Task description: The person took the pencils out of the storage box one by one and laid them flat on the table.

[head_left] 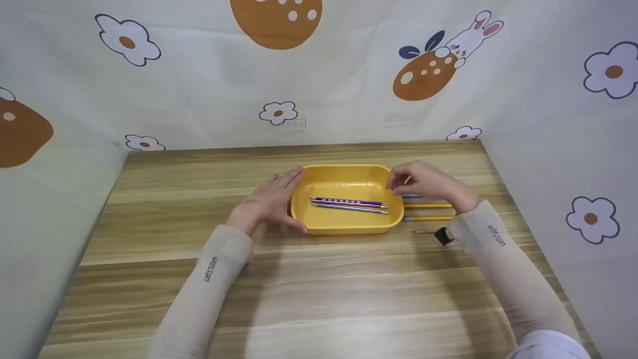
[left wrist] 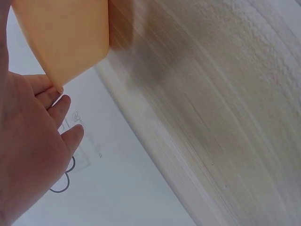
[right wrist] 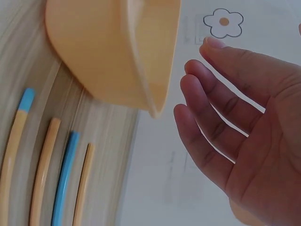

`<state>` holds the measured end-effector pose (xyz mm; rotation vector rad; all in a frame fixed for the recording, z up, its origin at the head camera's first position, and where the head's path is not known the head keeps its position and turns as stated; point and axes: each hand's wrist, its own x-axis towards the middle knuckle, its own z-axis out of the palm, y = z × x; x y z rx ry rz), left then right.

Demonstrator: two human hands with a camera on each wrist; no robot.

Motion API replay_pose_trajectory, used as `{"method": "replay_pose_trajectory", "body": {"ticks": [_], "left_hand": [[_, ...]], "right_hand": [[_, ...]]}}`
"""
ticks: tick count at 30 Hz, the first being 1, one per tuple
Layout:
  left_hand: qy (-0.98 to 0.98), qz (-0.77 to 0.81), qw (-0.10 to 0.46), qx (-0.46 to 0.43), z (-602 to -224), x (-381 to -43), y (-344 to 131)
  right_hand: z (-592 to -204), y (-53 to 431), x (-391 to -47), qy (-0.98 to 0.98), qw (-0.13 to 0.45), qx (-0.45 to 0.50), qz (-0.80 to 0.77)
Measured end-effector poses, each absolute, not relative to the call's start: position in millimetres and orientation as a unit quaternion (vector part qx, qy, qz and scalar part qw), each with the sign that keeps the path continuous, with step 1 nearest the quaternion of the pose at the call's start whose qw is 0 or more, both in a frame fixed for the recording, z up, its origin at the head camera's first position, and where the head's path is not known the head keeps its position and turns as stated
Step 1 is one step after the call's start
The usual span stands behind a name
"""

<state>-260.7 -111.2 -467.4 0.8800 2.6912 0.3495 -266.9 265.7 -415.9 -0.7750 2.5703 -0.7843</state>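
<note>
A yellow plastic basin (head_left: 349, 230) sits on the table. Inside lie a purple pencil with pale spots (head_left: 349, 201), a blue pencil (head_left: 349, 209) and a reddish one between them. My left hand (head_left: 271, 199) rests against the basin's left end, fingers extended along the back corner and thumb at the front corner. In the left wrist view, the fingertips touch the basin's edge (left wrist: 84, 73). Over the basin's right rim hovers my right hand (head_left: 421, 180), fingers loosely bent. The right wrist view shows nothing between thumb and fingers of that hand (right wrist: 235, 113).
Right of the basin several pencils lie side by side, among them a yellow one with a blue end (head_left: 428, 218), a plain yellow one (head_left: 426, 205) and a blue one (right wrist: 66, 179). A patterned cloth (head_left: 209, 89) walls the wooden table (head_left: 349, 299) at the back and sides.
</note>
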Motion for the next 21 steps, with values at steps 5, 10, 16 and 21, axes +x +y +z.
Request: {"method": "replay_pose_trajectory", "body": {"ticks": [5,10,16,21], "left_hand": [[0.934,0.115,0.143,0.306,-468,-262,-111],[0.934,0.121,0.15,0.303,-467,-262,-110],[0.933,0.117,0.144,0.308,-466,-261,-110],[0.934,0.112,0.143,0.309,-467,-261,-109]], "right_hand": [[-413,245,-279,0.902,0.201,-0.275,-0.265],[-411,224,-290,0.897,0.23,-0.282,-0.25],[-414,200,-304,0.892,0.273,-0.286,-0.218],[-419,182,-315,0.873,0.352,-0.279,-0.192]]}}
